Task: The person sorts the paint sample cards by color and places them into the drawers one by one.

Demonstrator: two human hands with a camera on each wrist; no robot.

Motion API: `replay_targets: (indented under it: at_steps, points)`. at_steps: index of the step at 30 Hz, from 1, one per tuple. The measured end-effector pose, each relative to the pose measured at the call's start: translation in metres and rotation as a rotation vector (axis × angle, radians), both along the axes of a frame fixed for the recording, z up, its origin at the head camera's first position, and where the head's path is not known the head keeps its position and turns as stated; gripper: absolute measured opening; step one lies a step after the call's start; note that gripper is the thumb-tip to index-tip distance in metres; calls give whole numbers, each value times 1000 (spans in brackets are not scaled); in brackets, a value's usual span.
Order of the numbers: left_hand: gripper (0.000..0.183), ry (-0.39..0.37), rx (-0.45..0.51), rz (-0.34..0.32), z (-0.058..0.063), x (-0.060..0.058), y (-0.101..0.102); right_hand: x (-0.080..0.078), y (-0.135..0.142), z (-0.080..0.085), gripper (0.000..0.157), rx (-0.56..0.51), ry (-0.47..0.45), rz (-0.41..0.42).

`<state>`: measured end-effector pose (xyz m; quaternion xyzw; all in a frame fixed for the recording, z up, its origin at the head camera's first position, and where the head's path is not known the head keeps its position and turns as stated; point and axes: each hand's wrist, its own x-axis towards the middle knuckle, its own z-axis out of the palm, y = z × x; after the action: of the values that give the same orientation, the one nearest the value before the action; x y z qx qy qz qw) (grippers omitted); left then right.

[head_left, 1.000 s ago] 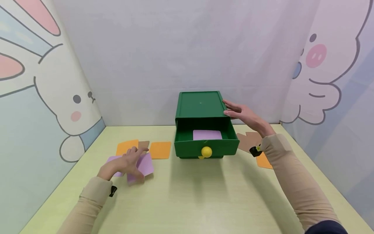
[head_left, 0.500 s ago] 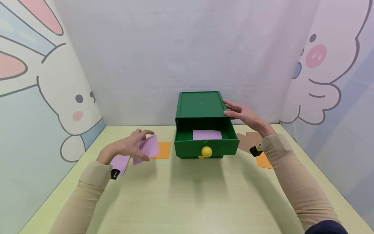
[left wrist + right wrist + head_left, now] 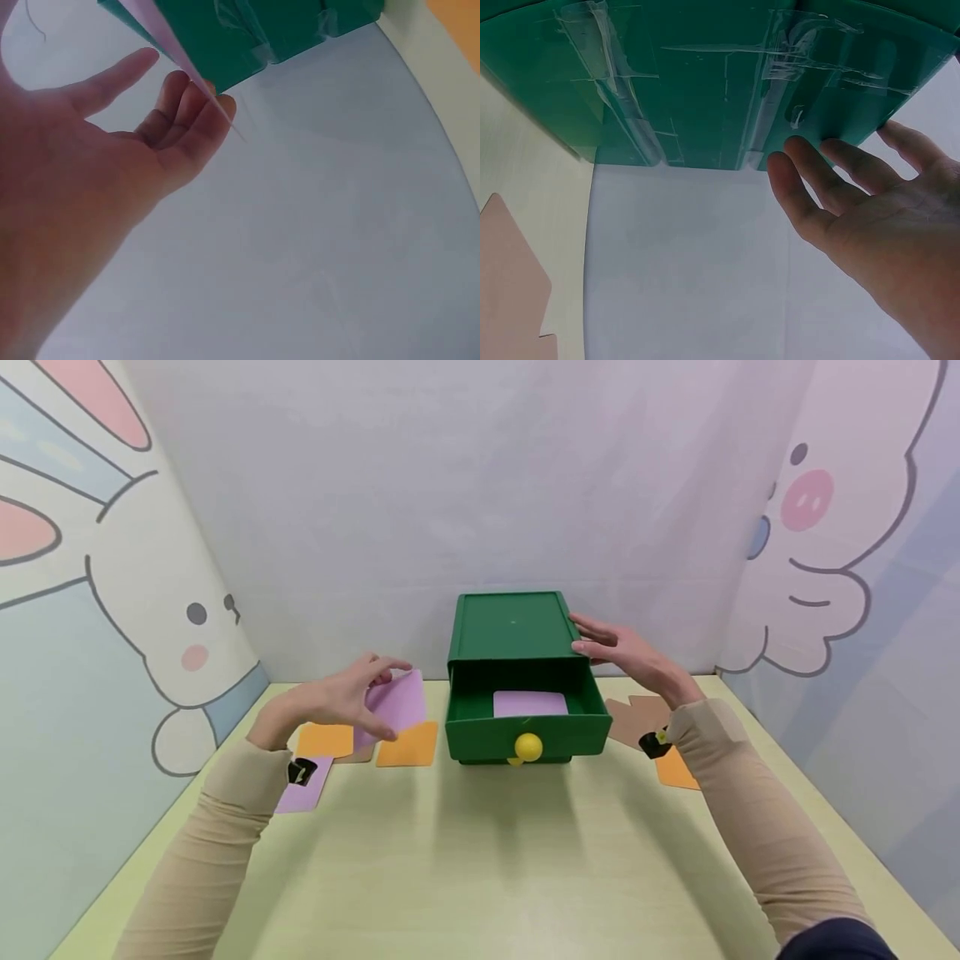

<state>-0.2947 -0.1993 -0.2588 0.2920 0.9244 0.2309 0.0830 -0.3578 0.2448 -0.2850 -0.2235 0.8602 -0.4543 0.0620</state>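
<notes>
A green box stands at the back of the table, its drawer pulled out, with a yellow round knob on the front. Inside the drawer lies a purple card. Left of the box, my left hand grips another purple card between thumb and fingers, tilted and raised above the table. In the left wrist view that card shows nearly edge-on. My right hand rests its straight fingers against the box's right side; in the right wrist view the fingertips touch the taped green wall.
Below the left hand lie a purple card, orange cards and a brown card. Right of the box are brown cards and an orange card. A pale wall stands behind the table.
My left hand has lifted the purple card off the table and carried it up, away from me and rightward, nearer the box. The right hand stays at the box's side.
</notes>
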Motion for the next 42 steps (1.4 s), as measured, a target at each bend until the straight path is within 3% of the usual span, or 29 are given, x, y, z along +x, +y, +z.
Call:
replay_targets:
  at_steps: [8,13,31,42]
  points:
    - [82,100,11,-83,27,4,20,-1,-1,0,63,-9,-7,2]
    - [78,138,-3,-140,37,6,38,-1,-2,0,64,-1,-1,4]
    - [71,142,-76,-277,48,3,102,-1,1,1,65,3,-12,-7]
    - [71,109,-114,-295,50,2,119,-2,1,1,65,12,-12,-9]
